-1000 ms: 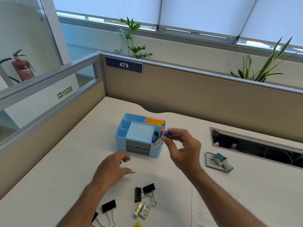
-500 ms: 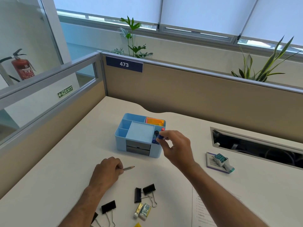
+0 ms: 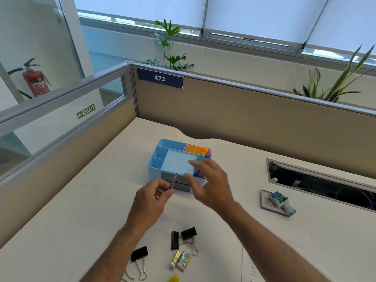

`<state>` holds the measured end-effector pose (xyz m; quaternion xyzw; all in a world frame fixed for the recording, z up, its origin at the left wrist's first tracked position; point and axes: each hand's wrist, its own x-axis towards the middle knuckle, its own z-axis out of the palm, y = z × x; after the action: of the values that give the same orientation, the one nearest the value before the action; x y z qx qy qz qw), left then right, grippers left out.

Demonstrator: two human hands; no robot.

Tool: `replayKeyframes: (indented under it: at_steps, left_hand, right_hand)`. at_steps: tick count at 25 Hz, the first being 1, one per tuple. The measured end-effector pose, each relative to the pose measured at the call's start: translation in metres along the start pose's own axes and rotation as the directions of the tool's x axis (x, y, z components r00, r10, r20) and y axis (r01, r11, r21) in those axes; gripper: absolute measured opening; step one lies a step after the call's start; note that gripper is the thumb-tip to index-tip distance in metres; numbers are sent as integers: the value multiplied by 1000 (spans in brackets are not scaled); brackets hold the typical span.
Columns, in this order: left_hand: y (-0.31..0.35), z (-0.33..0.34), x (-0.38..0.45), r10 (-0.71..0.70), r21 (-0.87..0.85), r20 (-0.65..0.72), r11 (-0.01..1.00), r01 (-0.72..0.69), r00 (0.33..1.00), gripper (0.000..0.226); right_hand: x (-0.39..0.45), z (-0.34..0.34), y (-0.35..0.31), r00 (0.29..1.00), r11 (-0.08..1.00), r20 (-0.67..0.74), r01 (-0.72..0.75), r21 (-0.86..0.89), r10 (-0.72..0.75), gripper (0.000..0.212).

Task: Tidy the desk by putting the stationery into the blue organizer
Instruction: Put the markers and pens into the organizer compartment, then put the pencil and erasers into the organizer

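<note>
The blue organizer (image 3: pixel 162 154) stands mid-desk, with orange sticky notes (image 3: pixel 196 149) at its back right and pens (image 3: pixel 208 155) in its right slot. My left hand (image 3: pixel 151 197) is raised just in front of it, pinching a short pencil (image 3: pixel 173 181) whose tip points up toward the organizer's front edge. My right hand (image 3: pixel 211 183) hovers over the organizer's front right corner, fingers spread and holding nothing. Black binder clips (image 3: pixel 184 237) and two erasers (image 3: pixel 181 260) lie on the desk near me.
A teal-and-white stamp (image 3: pixel 281 201) rests on a small notepad at right. A printed sheet (image 3: pixel 270 261) lies at lower right. Another binder clip (image 3: pixel 140 255) and a yellow scrap (image 3: pixel 174 278) sit by the front edge. A cable slot (image 3: pixel 325 184) opens at far right.
My right hand has let go of the blue pen into the organizer's right slot and drawn back open. My left hand picked the pencil off the desk and lifted it toward the organizer.
</note>
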<state>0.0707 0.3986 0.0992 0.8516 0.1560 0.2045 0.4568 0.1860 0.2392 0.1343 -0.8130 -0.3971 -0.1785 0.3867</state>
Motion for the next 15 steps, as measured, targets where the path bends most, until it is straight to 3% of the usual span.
replayKeyframes:
  at_steps: [3, 6, 10, 12, 15]
  left_hand:
    - [21, -1, 3, 67, -47, -35, 997, -69, 997, 18]
    - [28, -5, 6, 71, -62, -49, 995, -74, 996, 26]
    - [19, -12, 9, -79, -81, -65, 994, 74, 995, 27]
    - [14, -16, 3, -149, -33, 25, 988, 150, 989, 26]
    - [12, -18, -20, -236, 202, 340, 964, 175, 910, 30]
  right_hand:
    - [3, 10, -24, 987, 957, 138, -119, 266, 85, 34]
    - [11, 17, -32, 981, 933, 113, -187, 307, 159, 24]
    - [31, 24, -34, 975, 921, 90, -221, 322, 202, 19]
    - [47, 30, -29, 976, 915, 52, -217, 340, 212, 18]
    - [71, 41, -21, 975, 928, 45, -220, 301, 217, 17]
